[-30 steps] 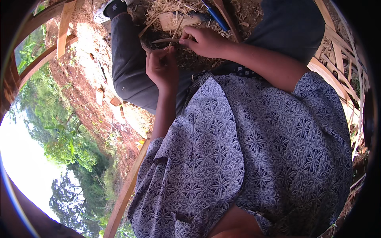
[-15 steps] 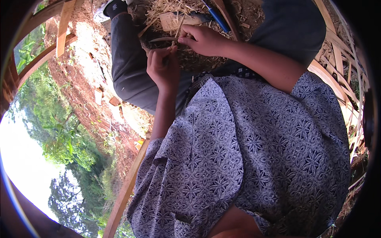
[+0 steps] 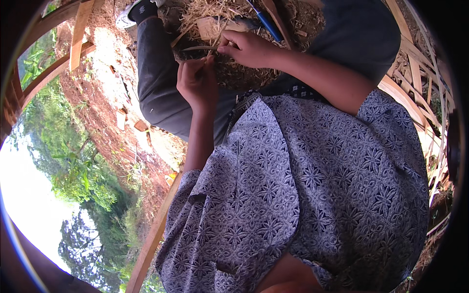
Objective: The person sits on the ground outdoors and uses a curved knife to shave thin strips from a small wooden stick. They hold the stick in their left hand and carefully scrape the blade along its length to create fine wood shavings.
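Note:
My right hand [image 3: 250,49] is closed around a knife whose handle is hidden in my fingers. The thin curved knife blade [image 3: 195,48] points left, across a slim pale stick [image 3: 212,51]. Just below the blade, my left hand [image 3: 197,84] pinches the lower end of that stick between thumb and fingers. The stick's upper part slants up past the fingertips of my right hand. Both hands are close together above the ground between my legs.
Pale shavings [image 3: 198,13] and a light wood piece [image 3: 209,28] lie beyond my hands. A blue rod-like thing [image 3: 268,26] lies beside a brown wooden piece [image 3: 279,19]. Wooden strips [image 3: 415,63] pile up at the right; a wooden beam [image 3: 152,239] slants at lower left.
My left hand has shifted slightly left with the stick's lower end. The knife in my right hand has moved a little left too; both grips are unchanged.

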A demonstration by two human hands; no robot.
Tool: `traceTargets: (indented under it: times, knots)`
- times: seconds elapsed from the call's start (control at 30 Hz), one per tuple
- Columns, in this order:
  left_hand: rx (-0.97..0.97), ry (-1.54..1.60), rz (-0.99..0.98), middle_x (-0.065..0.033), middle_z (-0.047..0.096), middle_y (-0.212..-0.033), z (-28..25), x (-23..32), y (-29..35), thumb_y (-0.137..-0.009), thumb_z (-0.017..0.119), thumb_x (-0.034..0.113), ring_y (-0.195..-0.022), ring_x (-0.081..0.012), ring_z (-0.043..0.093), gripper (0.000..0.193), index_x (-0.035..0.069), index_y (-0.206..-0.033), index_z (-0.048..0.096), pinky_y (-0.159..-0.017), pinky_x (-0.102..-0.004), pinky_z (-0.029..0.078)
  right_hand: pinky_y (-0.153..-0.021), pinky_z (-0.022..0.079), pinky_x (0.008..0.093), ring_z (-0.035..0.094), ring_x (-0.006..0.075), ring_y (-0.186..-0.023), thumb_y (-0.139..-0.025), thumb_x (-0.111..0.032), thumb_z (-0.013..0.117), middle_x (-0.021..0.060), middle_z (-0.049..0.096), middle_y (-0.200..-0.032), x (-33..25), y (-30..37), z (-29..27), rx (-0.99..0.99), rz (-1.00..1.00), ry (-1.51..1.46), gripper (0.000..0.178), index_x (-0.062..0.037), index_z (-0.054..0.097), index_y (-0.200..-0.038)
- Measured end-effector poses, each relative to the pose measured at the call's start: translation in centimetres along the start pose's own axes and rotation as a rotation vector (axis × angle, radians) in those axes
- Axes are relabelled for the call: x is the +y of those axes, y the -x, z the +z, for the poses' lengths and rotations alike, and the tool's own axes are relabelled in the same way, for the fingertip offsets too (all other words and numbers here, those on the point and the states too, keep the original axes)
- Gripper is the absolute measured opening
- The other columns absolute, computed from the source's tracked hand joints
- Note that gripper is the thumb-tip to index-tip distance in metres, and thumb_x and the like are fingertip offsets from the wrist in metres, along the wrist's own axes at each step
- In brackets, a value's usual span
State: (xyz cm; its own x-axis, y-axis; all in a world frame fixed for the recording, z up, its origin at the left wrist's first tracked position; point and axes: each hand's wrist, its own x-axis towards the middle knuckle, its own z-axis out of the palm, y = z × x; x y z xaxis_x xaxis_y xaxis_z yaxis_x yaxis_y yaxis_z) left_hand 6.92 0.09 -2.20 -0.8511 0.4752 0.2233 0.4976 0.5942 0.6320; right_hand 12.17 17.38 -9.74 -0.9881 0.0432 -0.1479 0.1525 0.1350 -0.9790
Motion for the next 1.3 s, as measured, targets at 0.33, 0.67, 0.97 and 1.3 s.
traceTargets:
  times: [0.33,0.67,0.97,1.3]
  knots:
    - [-0.010,-0.058,0.009,-0.0039,0.067,-0.079,-0.2,1.3,-0.8,-0.086,0.078,0.001,-0.073,-0.0101,0.063,0.018,0.004,-0.081,0.061,-0.067,-0.0256,0.050,-0.071,0.049,0.0393,0.067,0.0222,-0.080,-0.100,-0.036,0.063,0.0128,0.065,-0.089,0.5,-1.0,-1.2,-0.006,0.016,-0.003,0.033,-0.0037,0.061,-0.105]
    - [-0.001,-0.032,-0.027,-0.0032,0.066,-0.076,0.5,1.0,-1.3,-0.085,0.081,0.006,-0.070,-0.0100,0.063,0.020,0.004,-0.080,0.061,-0.065,-0.0258,0.050,-0.068,0.049,0.0427,0.066,0.0262,-0.069,-0.099,-0.034,0.062,0.0123,0.064,-0.073,3.8,-0.9,-0.8,0.159,-0.001,0.130,0.027,-0.0071,0.062,-0.105]
    - [-0.009,-0.036,-0.067,-0.0046,0.068,-0.078,0.6,1.2,-1.1,-0.086,0.080,0.006,-0.073,-0.0120,0.064,0.020,0.003,-0.080,0.061,-0.070,-0.0265,0.051,-0.076,0.048,0.0376,0.063,0.0240,-0.082,-0.100,-0.038,0.061,0.0119,0.060,-0.094,2.4,-1.0,-1.3,-0.021,0.073,0.026,0.034,-0.0045,0.059,-0.104]
    - [-0.009,-0.048,-0.039,-0.0060,0.069,-0.080,0.0,1.8,-1.6,-0.085,0.079,0.004,-0.073,-0.0141,0.065,0.019,0.004,-0.081,0.061,-0.068,-0.0284,0.052,-0.077,0.049,0.0394,0.064,0.0256,-0.085,-0.100,-0.038,0.061,0.0114,0.062,-0.096,1.1,-0.4,-1.2,-0.017,0.084,0.007,0.032,-0.0058,0.061,-0.106]
